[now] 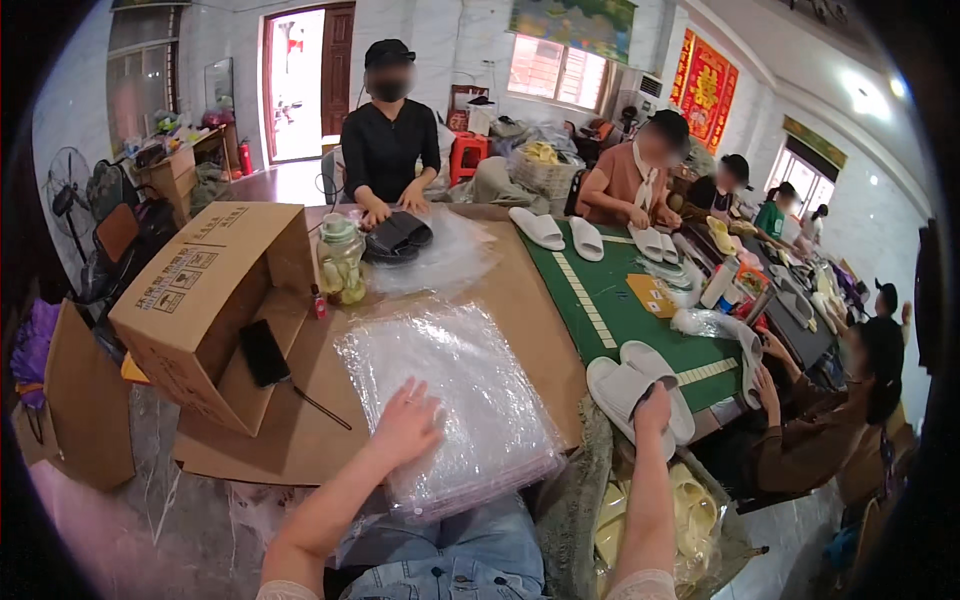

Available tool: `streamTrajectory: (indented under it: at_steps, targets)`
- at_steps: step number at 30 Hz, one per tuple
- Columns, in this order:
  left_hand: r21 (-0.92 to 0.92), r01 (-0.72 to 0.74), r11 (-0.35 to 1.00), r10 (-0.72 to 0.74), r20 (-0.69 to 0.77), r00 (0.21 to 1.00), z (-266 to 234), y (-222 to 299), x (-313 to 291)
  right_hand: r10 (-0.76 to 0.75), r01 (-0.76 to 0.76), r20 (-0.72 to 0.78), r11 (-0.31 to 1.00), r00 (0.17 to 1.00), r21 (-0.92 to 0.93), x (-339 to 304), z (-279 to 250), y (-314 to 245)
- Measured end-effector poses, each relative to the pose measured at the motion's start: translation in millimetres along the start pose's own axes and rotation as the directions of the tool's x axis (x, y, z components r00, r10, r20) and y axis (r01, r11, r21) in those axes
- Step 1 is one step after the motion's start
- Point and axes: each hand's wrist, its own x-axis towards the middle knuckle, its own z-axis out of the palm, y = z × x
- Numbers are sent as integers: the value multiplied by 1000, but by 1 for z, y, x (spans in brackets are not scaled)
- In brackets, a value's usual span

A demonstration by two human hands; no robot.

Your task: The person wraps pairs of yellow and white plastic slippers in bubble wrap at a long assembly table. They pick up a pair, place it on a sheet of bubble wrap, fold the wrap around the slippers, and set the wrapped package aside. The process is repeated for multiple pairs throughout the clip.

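Note:
My left hand (408, 425) lies with fingers spread on a thick stack of clear plastic bags (470, 370) at the table's near edge. To the right, my right hand (653, 408) is closed on a pair of white slippers (612, 388), gripping them at the strap openings. These slippers rest at the near corner of the green mat (560, 290), one partly over the other. The fingertips of that hand are hidden in the slippers.
An open cardboard box (215, 300) with a black phone (263, 352) stands left, near a glass jar (342, 262). Across the table a person handles black slippers (398, 238); other people work at right. A sack of yellow slippers (690, 515) sits below my right arm.

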Motion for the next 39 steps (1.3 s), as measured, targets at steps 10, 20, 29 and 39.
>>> streamTrajectory:
  at_steps: [10,20,29,39]
  targets:
    - [-147,-140,979,154,89,984,1,45,-28,-155,158,47,985,987,-73,-73,-44,-14]
    - [-344,-17,939,12,-17,1000,4,49,-20,-67,101,-85,863,994,496,-98,-59,-3]
    - [-866,476,154,-367,397,841,-1,32,-2,-251,-24,136,406,958,914,-118,-130,-57]
    - [-863,354,-361,-305,468,830,-3,25,2,-405,3,157,368,901,930,-146,-145,-118]
